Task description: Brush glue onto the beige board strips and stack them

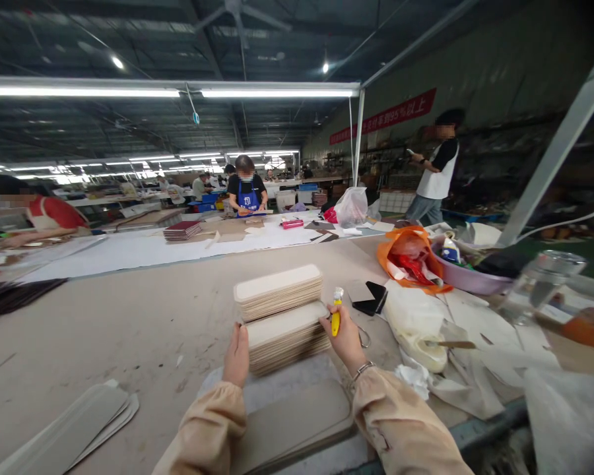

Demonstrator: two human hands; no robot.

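Note:
Two neat stacks of pale, round-cornered board pieces stand one behind the other, the near stack point(287, 340) and the far stack point(278, 290). My left hand point(236, 356) rests with straight fingers along the left end of the near stack. At its right end is my right hand point(345, 333), its fingers closed around a small yellow-handled tool point(336, 318) with a whitish tip pointing up; the tool's exact kind is unclear. Some right-hand fingers touch or nearly touch the stack's corner. Below the stack, between my forearms, lies a larger grey board point(297, 422).
Long pale strips point(74, 429) lie at lower left. To the right are a cloudy plastic container point(416, 320) with a stick, an orange bag point(389, 254), a lilac basin point(475, 278) and a clear jar point(544, 284). Co-workers point(248, 191) stand beyond the table.

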